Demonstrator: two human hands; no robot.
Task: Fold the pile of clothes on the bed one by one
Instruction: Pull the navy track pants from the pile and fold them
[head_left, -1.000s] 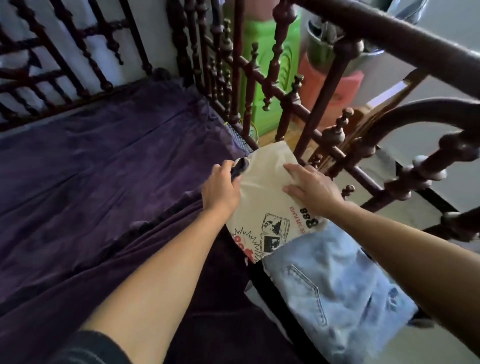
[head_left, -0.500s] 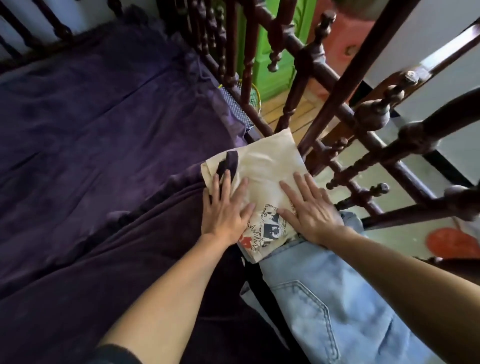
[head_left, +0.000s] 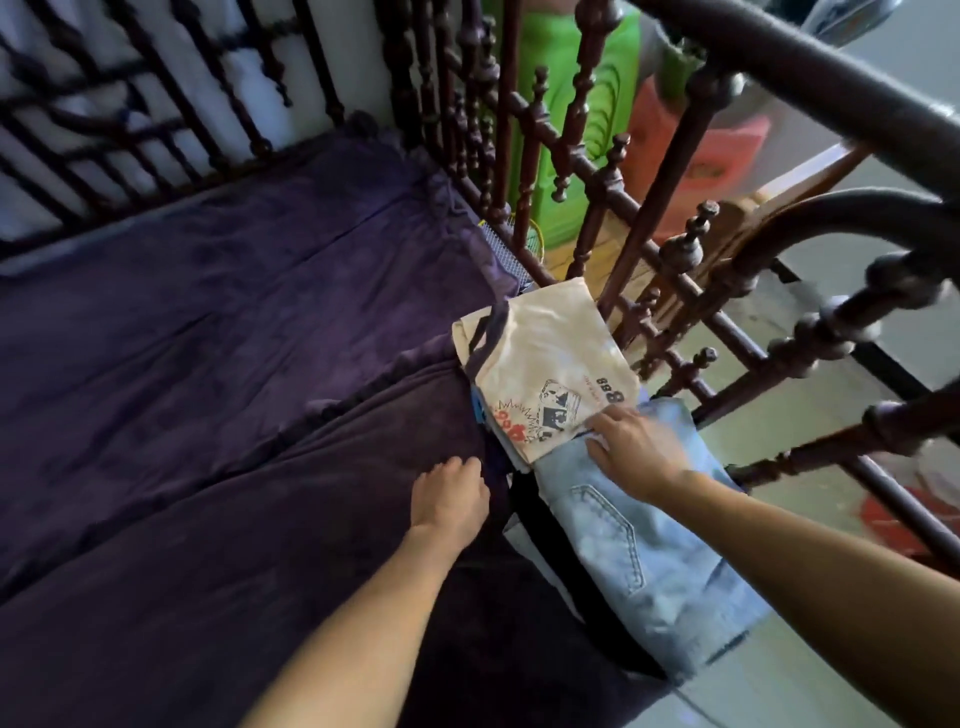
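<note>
Fingers of the right hand lie flat on the jeans.

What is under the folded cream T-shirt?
A bright blue sliver and dark fabric peek out at the left edge of the cream T-shirt. Whatever else lies beneath is covered.

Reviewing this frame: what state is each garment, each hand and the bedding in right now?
Cream printed T-shirt: folded, lying flat at the bed's edge.
Light-blue denim jeans: folded, lying next to the T-shirt.
Dark purple blanket: spread out, creased.
Right hand: fingers straight, resting on the jeans.
Left hand: loosely curled, holding nothing visible, over the blanket.
</note>
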